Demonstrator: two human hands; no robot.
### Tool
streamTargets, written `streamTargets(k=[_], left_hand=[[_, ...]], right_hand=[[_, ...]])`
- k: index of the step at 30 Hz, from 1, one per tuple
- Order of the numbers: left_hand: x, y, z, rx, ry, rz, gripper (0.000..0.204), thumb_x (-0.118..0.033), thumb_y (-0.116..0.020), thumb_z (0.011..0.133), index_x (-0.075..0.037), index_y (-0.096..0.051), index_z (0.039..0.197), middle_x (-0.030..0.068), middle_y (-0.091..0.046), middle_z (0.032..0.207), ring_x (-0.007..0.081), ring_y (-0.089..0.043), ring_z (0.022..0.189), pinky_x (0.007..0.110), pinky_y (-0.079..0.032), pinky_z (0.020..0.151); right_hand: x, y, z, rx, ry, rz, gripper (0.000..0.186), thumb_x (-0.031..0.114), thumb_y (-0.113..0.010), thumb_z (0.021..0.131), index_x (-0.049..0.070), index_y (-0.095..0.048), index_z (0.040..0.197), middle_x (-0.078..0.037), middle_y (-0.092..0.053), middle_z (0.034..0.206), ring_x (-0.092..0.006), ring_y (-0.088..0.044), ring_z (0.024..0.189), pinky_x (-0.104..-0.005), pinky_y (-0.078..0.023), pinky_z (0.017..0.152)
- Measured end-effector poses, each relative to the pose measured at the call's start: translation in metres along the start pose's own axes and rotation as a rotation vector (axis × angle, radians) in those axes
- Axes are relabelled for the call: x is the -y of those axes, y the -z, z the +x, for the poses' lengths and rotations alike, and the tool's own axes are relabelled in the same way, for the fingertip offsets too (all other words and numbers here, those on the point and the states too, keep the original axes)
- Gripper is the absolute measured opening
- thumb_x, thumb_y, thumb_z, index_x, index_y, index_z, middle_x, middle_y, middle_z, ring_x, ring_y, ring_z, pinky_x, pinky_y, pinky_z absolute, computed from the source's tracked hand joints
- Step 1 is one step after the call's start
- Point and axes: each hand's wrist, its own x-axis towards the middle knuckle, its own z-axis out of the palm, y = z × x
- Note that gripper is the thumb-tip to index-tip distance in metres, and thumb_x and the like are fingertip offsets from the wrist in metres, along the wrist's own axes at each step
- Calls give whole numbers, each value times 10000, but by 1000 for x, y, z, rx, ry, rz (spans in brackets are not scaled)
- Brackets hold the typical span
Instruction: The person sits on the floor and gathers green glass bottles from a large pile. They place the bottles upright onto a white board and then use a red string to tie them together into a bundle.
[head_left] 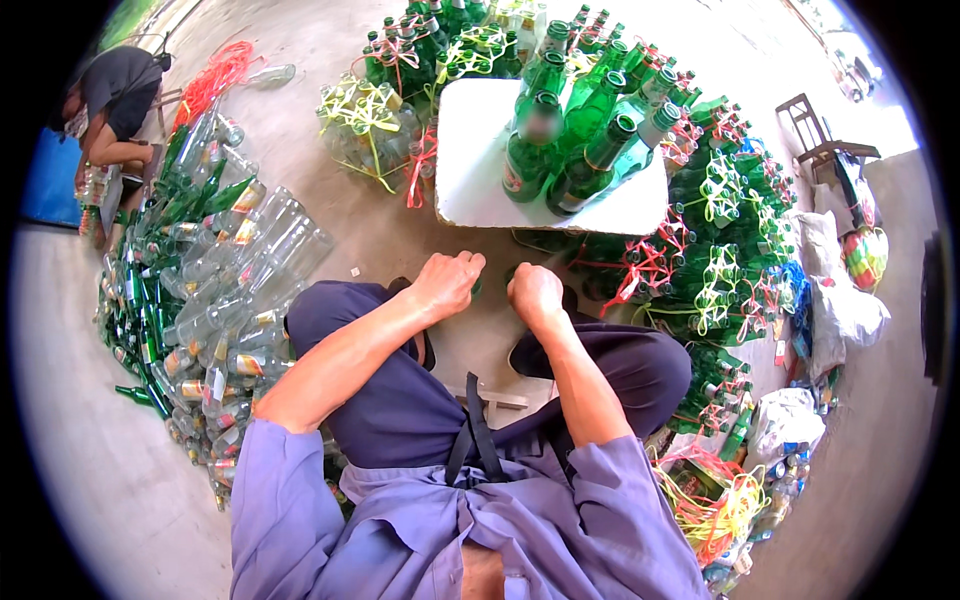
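1. Standing upright on a white board [468, 150]: green glass bottles [585, 120], grouped close together; long axes vertical, necks uppermost, the apparent splay attributable to the lens.
2. Left hand [447, 285]: held low, short of the board's near edge; fingers curled inward. A green patch [477, 289] is seen beside the fingertips; whether it is being pinched cannot be determined.
3. Right hand [537, 294]: held just beside the left, apart from it; fingers bent into a loose fist, pads turned out of view. Whether anything is gripped cannot be made out.
4. Governing relation: the bottles are placed ahead of both hands, beyond the board's near edge and slightly to the right. The right hand is judged nearer; the left is offset to the side. No contact with the standing bottles is shown.
5. Flanking stock: loose clear bottles [270, 250] are heaped at left; strapped green bottles [690, 185] are massed at right.
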Motion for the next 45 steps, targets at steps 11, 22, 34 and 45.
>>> streamTargets(k=[11, 22, 34, 45], left_hand=[[23, -29, 16, 63, 84, 31, 201, -30, -566, 753, -2, -560, 952, 211, -647, 884, 397, -664, 791, 488, -528, 697], [24, -29, 25, 148, 224, 16, 268, -66, -573, 750, -6, -587, 1011, 223, -670, 940, 406, -670, 872, 490, -541, 750], [20, -21, 21, 214, 357, 83, 400, -115, -621, 757, -23, -566, 1142, 191, -663, 1057, 371, -663, 983, 466, -548, 797], [4, 27, 16, 221, 306, 86, 361, -188, -584, 813, -30, -643, 1132, 210, -693, 923, 391, -683, 870, 496, -541, 741]], right_hand=[[-1, -8, 4, -91, -9, 146, 150, 148, -613, 807, 16, -684, 795, -234, -700, 829, -385, -701, 819, -463, -562, 759], [3, -7, -1, -116, -25, 271, 245, 223, -637, 833, -22, -641, 845, -262, -689, 841, -421, -683, 853, -494, -547, 778], [0, -4, -6, -87, -74, 368, 367, 281, -661, 792, -70, -626, 892, -315, -656, 878, -462, -642, 904, -506, -511, 804], [-3, 46, -23, -68, -54, 338, 413, 349, -677, 783, -34, -695, 938, -283, -675, 900, -436, -650, 915, -495, -507, 827]])
